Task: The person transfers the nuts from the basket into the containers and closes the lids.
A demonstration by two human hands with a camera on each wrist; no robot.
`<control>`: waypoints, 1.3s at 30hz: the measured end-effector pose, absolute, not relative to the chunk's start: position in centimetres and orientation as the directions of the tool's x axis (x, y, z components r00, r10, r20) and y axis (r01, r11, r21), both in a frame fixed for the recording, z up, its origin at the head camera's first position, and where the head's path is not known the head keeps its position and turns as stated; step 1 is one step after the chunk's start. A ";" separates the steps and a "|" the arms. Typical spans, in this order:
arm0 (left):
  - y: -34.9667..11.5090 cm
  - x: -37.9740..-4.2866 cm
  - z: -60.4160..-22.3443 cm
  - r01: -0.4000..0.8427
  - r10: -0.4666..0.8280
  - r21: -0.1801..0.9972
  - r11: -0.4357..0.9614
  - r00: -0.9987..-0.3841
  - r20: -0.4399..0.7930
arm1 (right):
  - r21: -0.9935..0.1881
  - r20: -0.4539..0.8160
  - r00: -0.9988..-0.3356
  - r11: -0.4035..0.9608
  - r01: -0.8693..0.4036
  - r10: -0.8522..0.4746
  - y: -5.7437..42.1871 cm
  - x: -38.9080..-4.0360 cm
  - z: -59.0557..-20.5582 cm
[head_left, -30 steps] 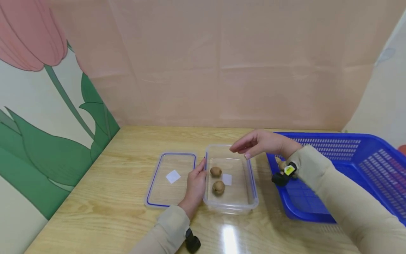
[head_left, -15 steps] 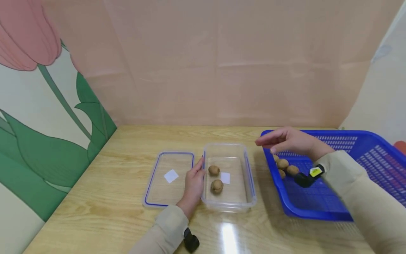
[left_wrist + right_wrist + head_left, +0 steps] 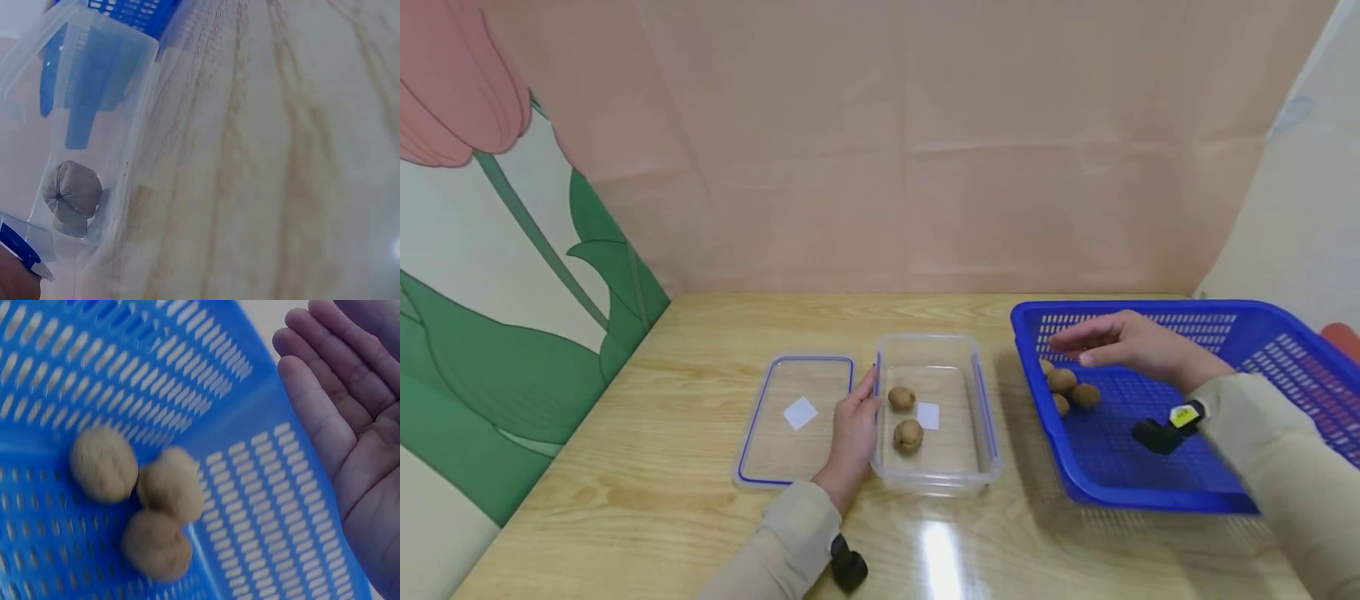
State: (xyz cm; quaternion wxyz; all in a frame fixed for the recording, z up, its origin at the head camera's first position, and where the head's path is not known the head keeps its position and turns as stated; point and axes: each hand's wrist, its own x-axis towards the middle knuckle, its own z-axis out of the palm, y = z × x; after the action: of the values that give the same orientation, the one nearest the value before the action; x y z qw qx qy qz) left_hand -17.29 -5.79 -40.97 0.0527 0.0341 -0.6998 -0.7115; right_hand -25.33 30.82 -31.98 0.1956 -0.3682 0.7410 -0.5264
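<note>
Rested the left hand (image 3: 853,425) against the left wall of a clear, rectangular plastic box (image 3: 938,479), with visible fingers stretched straight along it. Held the right hand (image 3: 1138,346) raised over a blue, perforated plastic basket (image 3: 1157,500), with fingers extended close together, near a cluster of round, brown nuts (image 3: 1084,396), probably walnuts though blurred at the wrist. Showed two similar brown nuts (image 3: 908,436) inside the box, toward its left side. Included a clear, blue-edged rectangular lid (image 3: 793,385) lying just left of the box, on a pale wood-grain table (image 3: 625,467).
</note>
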 end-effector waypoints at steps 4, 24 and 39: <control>-5.8 -17.4 -41.1 0.028 -0.114 0.999 -0.017 -0.993 0.026 | -0.924 0.076 -0.674 0.203 -0.325 -0.735 31.9 -25.6 -33.0; -5.8 -17.1 -40.9 0.042 -0.124 0.999 -0.005 -0.991 0.041 | -0.847 -0.140 -0.758 0.473 -0.241 -0.637 34.1 -26.2 -36.2; -5.7 -17.1 -40.9 0.036 -0.120 0.999 0.008 -0.992 0.037 | -0.829 -0.176 -0.767 0.513 -0.223 -0.618 35.4 -26.2 -37.1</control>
State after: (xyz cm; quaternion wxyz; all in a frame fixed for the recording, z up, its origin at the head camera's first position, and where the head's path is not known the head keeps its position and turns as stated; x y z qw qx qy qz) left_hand -17.06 -5.72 -40.91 0.0555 0.0296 -0.7077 -0.7037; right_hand -26.21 35.41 -37.14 0.2320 -0.2507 0.8381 -0.4253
